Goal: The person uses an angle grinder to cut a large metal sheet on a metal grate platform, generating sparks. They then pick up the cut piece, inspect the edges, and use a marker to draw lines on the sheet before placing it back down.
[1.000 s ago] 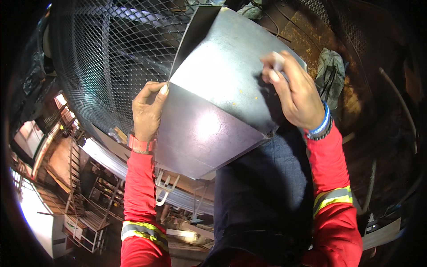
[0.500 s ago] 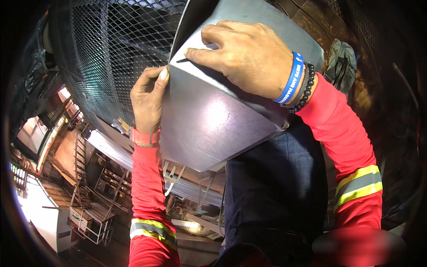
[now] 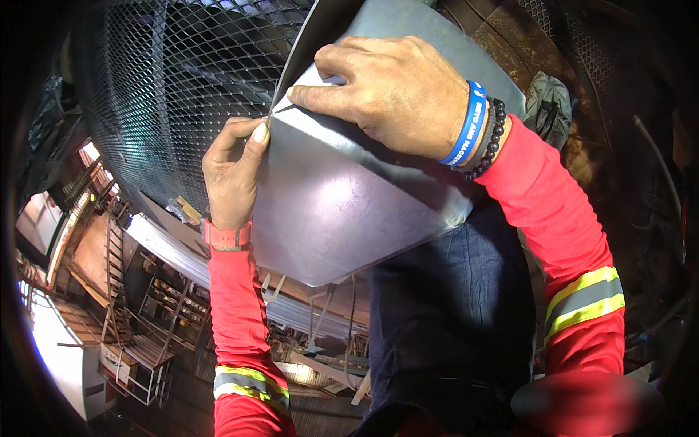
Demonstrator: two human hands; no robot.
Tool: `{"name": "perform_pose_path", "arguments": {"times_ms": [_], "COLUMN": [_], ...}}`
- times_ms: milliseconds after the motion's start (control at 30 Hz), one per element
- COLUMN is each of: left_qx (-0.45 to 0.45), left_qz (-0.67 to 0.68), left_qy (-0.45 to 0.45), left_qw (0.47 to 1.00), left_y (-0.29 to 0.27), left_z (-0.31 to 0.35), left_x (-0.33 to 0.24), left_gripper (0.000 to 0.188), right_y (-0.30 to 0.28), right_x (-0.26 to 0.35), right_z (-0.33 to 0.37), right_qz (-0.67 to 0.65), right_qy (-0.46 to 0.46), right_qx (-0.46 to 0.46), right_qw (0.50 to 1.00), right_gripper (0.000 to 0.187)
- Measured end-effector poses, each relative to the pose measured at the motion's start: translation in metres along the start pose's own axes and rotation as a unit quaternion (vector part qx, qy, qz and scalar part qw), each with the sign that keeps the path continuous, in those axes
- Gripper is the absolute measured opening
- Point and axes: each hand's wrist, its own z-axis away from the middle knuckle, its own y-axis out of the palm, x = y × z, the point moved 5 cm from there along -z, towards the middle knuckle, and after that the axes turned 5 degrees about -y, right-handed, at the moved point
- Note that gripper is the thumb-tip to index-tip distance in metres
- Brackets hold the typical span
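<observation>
A bent grey metal sheet (image 3: 328,211) with folded sides and a sharp corner is tilted before me, its lower part against my dark trousers. My left hand (image 3: 237,164) pinches the sheet's left edge at the corner, thumb on the near face and fingers behind. Across the fold lies my right hand (image 3: 397,98), thumb stretched toward that same corner and index finger bent above it. Its other fingers are curled and partly hidden, gripping the sheet from above. A bright glare spot shows on the lower face.
Black expanded metal mesh (image 3: 189,65) rises behind the sheet at the left. Dark green cloth (image 3: 547,109) hangs at the right by rusty metal. Lower left are a ladder (image 3: 114,262), shelves (image 3: 175,298) and a metal-framed stand (image 3: 138,368). Planks (image 3: 328,371) lie below.
The sheet and both hands have shifted slightly left in view, and the sheet's corner sits a little lower. Both hands keep the same hold.
</observation>
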Motion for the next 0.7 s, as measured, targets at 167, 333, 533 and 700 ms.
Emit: {"name": "perform_pose_path", "arguments": {"times_ms": [167,333,533,700], "left_qx": [-0.014,-0.027,-0.018,-0.019], "left_qz": [-0.013,-0.008,-0.006,-0.003], "left_qy": [0.008,0.002,0.015,-0.005], "left_qw": [1.000,1.000,1.000,1.000], "left_y": [0.001,-0.002,0.000,-0.003], "left_z": [0.000,0.002,-0.001,0.000], "left_x": [0.001,0.003,0.003,0.006], "left_gripper": [0.013,0.012,0.013,0.014], "right_y": [-0.007,-0.029,-0.035,-0.035], "right_x": [-0.025,-0.061,-0.119,-0.121], "right_z": [0.003,0.001,0.022,0.022], "right_qz": [0.030,0.028,0.113,0.168], "right_qy": [-0.025,-0.027,-0.005,0.024], "right_qx": [-0.019,0.023,0.013,-0.007], "right_qw": [0.999,0.999,0.993,0.986], "right_gripper": [0.018,0.019,0.025,0.025]}}
